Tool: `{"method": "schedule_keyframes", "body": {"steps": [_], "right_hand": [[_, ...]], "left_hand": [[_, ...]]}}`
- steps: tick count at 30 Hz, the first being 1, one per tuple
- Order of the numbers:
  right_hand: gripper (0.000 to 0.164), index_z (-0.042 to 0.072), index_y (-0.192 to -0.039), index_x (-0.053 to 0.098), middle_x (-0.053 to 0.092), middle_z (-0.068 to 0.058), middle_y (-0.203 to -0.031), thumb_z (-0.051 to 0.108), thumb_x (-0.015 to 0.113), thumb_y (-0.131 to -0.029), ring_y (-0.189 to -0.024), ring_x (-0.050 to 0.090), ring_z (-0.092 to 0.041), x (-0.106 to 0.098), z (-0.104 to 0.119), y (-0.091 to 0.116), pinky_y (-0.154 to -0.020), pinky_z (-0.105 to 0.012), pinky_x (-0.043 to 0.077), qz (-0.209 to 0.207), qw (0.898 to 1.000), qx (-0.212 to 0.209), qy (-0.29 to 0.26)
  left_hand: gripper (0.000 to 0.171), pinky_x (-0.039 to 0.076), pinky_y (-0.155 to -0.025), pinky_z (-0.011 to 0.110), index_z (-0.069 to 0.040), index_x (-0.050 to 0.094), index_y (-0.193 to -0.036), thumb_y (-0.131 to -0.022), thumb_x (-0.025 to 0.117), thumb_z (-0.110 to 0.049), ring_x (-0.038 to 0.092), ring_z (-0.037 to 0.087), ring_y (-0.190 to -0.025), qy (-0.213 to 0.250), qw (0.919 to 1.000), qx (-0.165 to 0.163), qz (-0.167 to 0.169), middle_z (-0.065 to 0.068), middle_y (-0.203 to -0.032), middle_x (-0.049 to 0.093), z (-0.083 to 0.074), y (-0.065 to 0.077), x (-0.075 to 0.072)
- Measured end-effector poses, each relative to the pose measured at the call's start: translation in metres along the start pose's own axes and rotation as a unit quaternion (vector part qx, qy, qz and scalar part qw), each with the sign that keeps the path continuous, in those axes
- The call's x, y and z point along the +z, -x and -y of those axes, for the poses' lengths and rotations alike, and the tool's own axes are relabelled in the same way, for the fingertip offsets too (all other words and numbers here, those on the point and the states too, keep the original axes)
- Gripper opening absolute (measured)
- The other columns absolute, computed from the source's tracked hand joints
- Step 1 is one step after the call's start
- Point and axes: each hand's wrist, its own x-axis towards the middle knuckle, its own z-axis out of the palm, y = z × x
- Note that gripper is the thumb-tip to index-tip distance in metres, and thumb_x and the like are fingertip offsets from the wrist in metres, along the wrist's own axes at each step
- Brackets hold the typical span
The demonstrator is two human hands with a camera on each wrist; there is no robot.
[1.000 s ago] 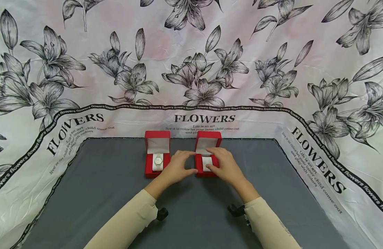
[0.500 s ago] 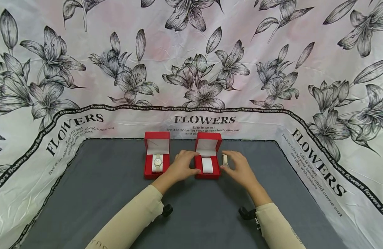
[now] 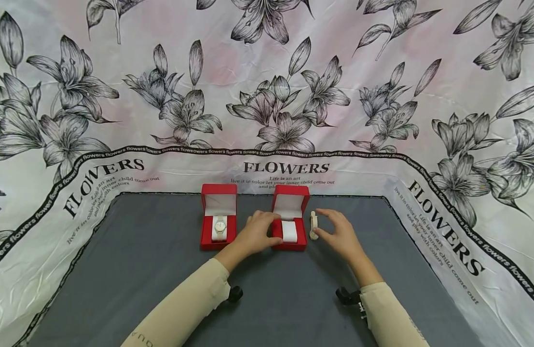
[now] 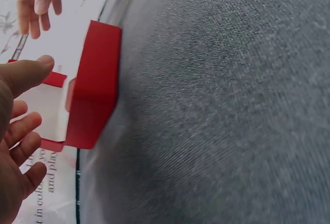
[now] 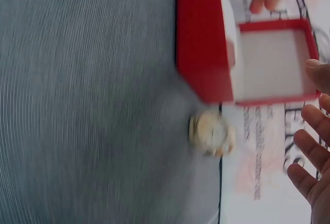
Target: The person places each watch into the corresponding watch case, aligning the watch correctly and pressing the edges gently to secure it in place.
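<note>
Two red watch boxes stand with their lids up. The left box (image 3: 209, 239) holds a wristwatch (image 3: 221, 227) on a white cushion. In the right box (image 3: 300, 241) sits a bare white cushion (image 3: 289, 232). My left hand (image 3: 257, 232) is at that box's left side, thumb and fingers apart; whether it touches the box is unclear. A second wristwatch (image 3: 313, 226), light-coloured, lies on the cloth just right of the box. Beside it hovers my right hand (image 3: 339, 236), fingers spread and apart from the watch. In the right wrist view the watch (image 5: 211, 133) appears blurred.
Grey cloth (image 3: 275, 299) covers the table. Behind it a white flower-printed sheet (image 3: 284, 166) rises as a backdrop and runs along both sides. A dark wrist device (image 3: 348, 296) is at my right sleeve cuff.
My right hand has moved from over the right box to its right side, carrying a watch out. The watch now lies on the cloth, released. The left hand has shifted slightly right.
</note>
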Motion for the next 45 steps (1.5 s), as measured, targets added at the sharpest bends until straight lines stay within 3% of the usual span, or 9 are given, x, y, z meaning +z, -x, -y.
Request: {"method": "schedule_keyframes", "body": {"steps": [9,17,22,28,37,45], "right_hand": [[0.058,0.009,-0.140,0.061,0.061,-0.012,-0.140,0.016,0.083,-0.087,-0.130,0.052,-0.032,0.021,0.044,-0.012,-0.106,-0.059,0.044,0.018,0.999,-0.031,-0.035],[0.057,0.011,-0.141,0.060,0.060,-0.011,-0.141,0.019,0.081,-0.088,-0.131,0.051,-0.030,0.036,0.065,-0.021,-0.107,-0.058,0.044,0.039,0.998,-0.033,-0.041],[0.057,0.010,-0.140,0.061,0.062,-0.010,-0.140,0.020,0.081,-0.088,-0.130,0.052,-0.030,0.043,0.078,-0.029,-0.107,-0.056,0.044,0.043,0.996,-0.046,-0.060],[0.057,0.016,-0.143,0.060,0.060,-0.006,-0.143,0.025,0.080,-0.090,-0.133,0.052,-0.026,0.051,0.092,-0.039,-0.109,-0.054,0.044,0.058,0.995,-0.044,-0.064],[0.058,0.018,-0.144,0.059,0.062,-0.003,-0.141,0.029,0.079,-0.091,-0.133,0.053,-0.024,0.063,0.102,-0.055,-0.111,-0.052,0.043,0.064,0.994,-0.050,-0.069],[0.058,0.016,-0.144,0.059,0.062,-0.003,-0.141,0.030,0.079,-0.092,-0.133,0.054,-0.024,0.073,0.112,-0.068,-0.111,-0.051,0.043,0.078,0.992,-0.056,-0.085]], "left_hand": [[0.073,0.037,-0.109,0.053,-0.013,0.054,-0.147,-0.085,0.084,-0.036,0.045,0.025,-0.132,0.006,0.9994,0.012,-0.032,0.004,-0.146,0.057,-0.001,0.024,-0.045],[0.072,0.035,-0.113,0.055,-0.013,0.054,-0.148,-0.085,0.085,-0.033,0.045,0.026,-0.132,0.015,0.9980,-0.003,-0.061,0.005,-0.147,0.057,0.010,0.046,-0.077],[0.073,0.037,-0.114,0.057,-0.013,0.054,-0.147,-0.085,0.085,-0.033,0.044,0.029,-0.136,0.016,0.9974,-0.004,-0.070,0.007,-0.147,0.056,0.018,0.062,-0.090],[0.071,0.030,-0.114,0.065,-0.013,0.055,-0.146,-0.084,0.086,-0.028,0.043,0.030,-0.137,0.021,0.9953,0.003,-0.094,0.008,-0.146,0.057,0.032,0.079,-0.108],[0.064,0.039,-0.104,0.057,-0.012,0.058,-0.143,-0.086,0.084,-0.022,0.046,0.027,-0.125,0.016,0.9918,0.023,-0.125,0.007,-0.138,0.061,0.056,0.097,-0.135],[0.062,0.033,-0.108,0.060,-0.011,0.059,-0.142,-0.086,0.084,-0.022,0.046,0.032,-0.128,0.004,0.9906,-0.011,-0.136,0.012,-0.137,0.062,0.073,0.107,-0.149]]}}
